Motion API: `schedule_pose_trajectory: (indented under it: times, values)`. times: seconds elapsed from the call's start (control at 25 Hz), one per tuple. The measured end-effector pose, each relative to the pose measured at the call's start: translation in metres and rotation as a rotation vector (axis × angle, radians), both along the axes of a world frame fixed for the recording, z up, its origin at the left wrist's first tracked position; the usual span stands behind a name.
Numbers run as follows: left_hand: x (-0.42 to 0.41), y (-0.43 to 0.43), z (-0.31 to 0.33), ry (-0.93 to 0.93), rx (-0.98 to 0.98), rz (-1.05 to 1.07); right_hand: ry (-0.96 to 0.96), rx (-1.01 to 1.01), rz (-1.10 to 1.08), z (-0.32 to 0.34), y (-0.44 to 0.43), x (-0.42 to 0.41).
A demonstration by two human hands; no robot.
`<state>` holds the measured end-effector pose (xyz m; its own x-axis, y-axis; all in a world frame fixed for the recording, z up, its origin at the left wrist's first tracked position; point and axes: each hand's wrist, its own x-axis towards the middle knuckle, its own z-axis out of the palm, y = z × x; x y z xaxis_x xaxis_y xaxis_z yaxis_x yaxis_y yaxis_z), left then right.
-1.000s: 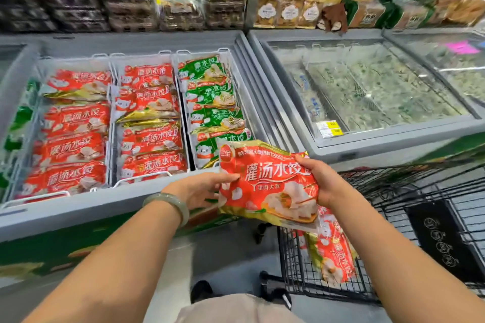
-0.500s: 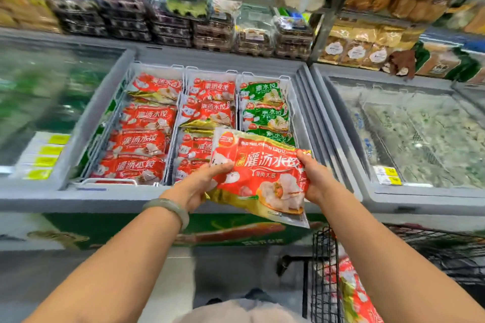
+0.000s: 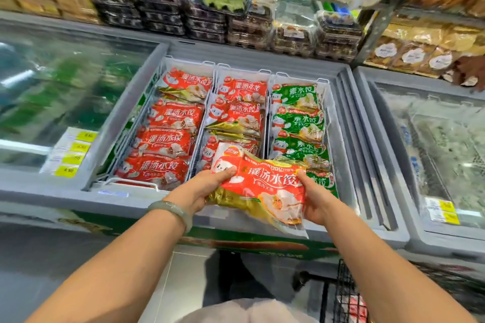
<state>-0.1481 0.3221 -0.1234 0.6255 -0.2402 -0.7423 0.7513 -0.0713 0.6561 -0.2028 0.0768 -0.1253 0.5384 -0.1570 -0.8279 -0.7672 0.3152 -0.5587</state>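
A red and gold bag of frozen dumplings (image 3: 265,189) hangs over the front rim of an open grey chest freezer (image 3: 147,199). My left hand (image 3: 202,189) grips its left edge, thumb on top. My right hand (image 3: 315,199) grips its right edge. Inside the freezer, white wire baskets hold rows of red dumpling bags (image 3: 168,136) on the left and in the middle, and green dumpling bags (image 3: 299,118) on the right. The held bag covers the nearest bags of the middle and right rows.
A black wire shopping cart (image 3: 346,294) with a red bag inside stands at the lower right. Closed glass-lidded freezers flank the open one, left (image 3: 52,102) and right (image 3: 446,139). Shelves of packaged food (image 3: 236,16) run behind. Yellow price tags (image 3: 76,149) sit on the left lid.
The view has swung left from the cart to the open freezer. Both hands have carried the red bag away from the cart and over the freezer's front rim.
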Motion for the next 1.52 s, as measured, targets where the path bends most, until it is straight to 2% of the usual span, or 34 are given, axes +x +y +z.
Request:
schedule_pose_trajectory:
  times: [0.2,0.36,0.64,0.72,0.88,1.0,1.2,1.32,1.44,1.52]
  values:
    - [0.054,-0.012,-0.021,0.163,0.073,0.170,0.096,-0.026,0.200,-0.023,0.002,0.065]
    - [0.100,-0.013,-0.044,0.187,0.139,0.119,0.199,-0.118,0.363,-0.056,-0.002,0.116]
    - [0.154,-0.004,-0.077,0.310,0.139,0.064,0.161,-0.101,0.289,-0.101,0.010,0.177]
    - [0.173,0.001,-0.087,0.259,0.198,0.029,0.162,-0.129,0.294,-0.106,0.017,0.186]
    - [0.213,0.004,-0.095,0.163,0.462,-0.327,0.190,-0.190,0.340,-0.130,0.025,0.211]
    - [0.237,0.007,-0.117,0.139,0.375,-0.275,0.175,-0.267,0.312,-0.145,0.029,0.229]
    - [0.252,0.016,-0.160,0.094,0.367,-0.281,0.143,-0.135,0.159,-0.171,0.038,0.238]
    - [0.253,0.009,-0.155,0.095,0.295,-0.346,0.152,-0.095,0.181,-0.180,0.041,0.234]
    - [0.253,0.003,-0.147,0.124,0.376,-0.392,0.166,-0.067,0.192,-0.173,0.046,0.233]
    - [0.253,0.002,-0.142,0.130,0.391,-0.396,0.207,-0.145,0.318,-0.161,0.049,0.233]
